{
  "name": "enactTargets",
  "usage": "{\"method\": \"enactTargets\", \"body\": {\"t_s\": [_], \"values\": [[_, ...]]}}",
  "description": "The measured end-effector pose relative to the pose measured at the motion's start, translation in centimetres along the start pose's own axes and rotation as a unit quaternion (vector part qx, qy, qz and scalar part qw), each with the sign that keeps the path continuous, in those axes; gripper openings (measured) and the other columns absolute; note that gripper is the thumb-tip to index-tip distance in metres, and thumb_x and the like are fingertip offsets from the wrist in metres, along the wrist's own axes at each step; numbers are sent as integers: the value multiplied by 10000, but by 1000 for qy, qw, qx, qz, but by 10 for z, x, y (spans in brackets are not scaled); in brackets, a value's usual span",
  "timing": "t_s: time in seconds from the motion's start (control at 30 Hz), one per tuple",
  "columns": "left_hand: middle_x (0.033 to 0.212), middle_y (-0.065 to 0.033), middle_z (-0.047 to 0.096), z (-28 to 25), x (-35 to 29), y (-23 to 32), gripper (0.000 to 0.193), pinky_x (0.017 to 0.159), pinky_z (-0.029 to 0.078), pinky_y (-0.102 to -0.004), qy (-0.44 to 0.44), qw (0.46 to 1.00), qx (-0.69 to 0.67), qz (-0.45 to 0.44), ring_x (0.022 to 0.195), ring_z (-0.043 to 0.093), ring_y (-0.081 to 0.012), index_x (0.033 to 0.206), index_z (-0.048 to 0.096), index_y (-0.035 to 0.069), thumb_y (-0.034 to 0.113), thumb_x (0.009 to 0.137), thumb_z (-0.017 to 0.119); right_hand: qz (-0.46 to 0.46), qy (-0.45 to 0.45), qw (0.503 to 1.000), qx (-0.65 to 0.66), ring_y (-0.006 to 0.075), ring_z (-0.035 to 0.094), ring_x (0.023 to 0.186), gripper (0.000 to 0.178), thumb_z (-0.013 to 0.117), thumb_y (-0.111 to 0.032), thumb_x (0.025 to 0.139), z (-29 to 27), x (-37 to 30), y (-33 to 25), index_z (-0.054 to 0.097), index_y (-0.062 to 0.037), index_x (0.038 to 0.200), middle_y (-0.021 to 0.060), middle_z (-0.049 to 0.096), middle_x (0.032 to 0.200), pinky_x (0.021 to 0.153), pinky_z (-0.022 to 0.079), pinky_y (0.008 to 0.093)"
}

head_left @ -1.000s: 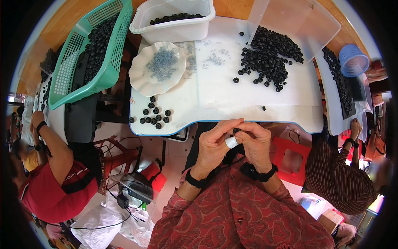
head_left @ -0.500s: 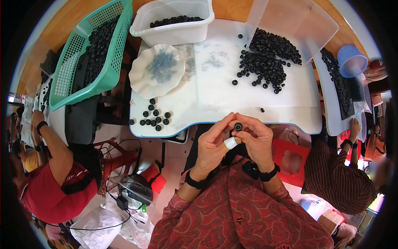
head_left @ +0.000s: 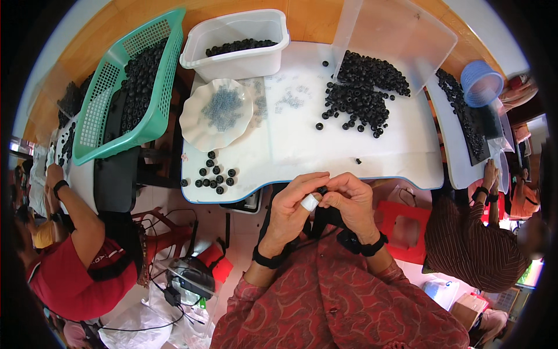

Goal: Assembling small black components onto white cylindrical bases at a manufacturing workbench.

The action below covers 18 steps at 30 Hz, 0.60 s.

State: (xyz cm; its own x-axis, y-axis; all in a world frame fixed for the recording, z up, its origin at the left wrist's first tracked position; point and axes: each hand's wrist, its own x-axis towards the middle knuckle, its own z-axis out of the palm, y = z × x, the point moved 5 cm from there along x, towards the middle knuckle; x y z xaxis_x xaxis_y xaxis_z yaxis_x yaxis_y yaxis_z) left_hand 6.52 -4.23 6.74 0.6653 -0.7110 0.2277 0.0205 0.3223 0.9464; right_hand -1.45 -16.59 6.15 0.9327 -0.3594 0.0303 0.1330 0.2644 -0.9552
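Note:
Just off the table's front edge, my two hands meet around a small round black part (head_left: 322,190). My left hand (head_left: 289,205) is closed on it from one side, with a white wrap around one digit. From the other side my right hand (head_left: 353,200) pinches it with thumb and fingers. Fingers cover most of the part. A small group of similar black parts (head_left: 216,170) lies at the table's front left. A large heap of them (head_left: 360,96) spreads at the back right. One small black piece (head_left: 358,161) rests alone near the front edge.
On the white table (head_left: 290,151) stand a scalloped plate (head_left: 192,125) of tiny clear pieces and a white tub (head_left: 232,63) of black parts. A clear bin (head_left: 407,41) lies tipped behind the heap. A green basket (head_left: 87,125) is at left. Co-workers sit on both sides.
The black part was facing up with its round end and hole showing; now it is tilted and more covered by my fingers. The view has shifted slightly, and both hands stay together.

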Motion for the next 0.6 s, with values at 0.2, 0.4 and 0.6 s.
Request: {"method": "enactTargets", "body": {"t_s": [0.2,0.4,0.6], "values": [[1274,-128,571,-4,-1,-2,360,844,489,-243,-14,1000,-16,17,1051,595,-163,1196,636,20,-89,875,514,28,19,999,-19,98,653,733,106,658,-48,902,5,-3,0,617,10,981,78,687,836,632,504,205],[1235,-129,597,0,-6,-5,309,872,488,-257,-2,999,-41,-10,1045,599,-162,1189,632,1,-44,900,536,25,38,999,-20,92,640,699,124,613,-113,947,7,-3,-1,634,10,953,71,686,813,598,503,205],[1143,-99,639,0,-5,-16,251,884,465,-259,44,996,-62,-47,1016,597,-145,1173,628,-13,30,959,504,24,51,998,-33,101,639,680,204,572,-162,976,7,-4,-5,657,20,1014,105,712,891,580,509,214]]}}
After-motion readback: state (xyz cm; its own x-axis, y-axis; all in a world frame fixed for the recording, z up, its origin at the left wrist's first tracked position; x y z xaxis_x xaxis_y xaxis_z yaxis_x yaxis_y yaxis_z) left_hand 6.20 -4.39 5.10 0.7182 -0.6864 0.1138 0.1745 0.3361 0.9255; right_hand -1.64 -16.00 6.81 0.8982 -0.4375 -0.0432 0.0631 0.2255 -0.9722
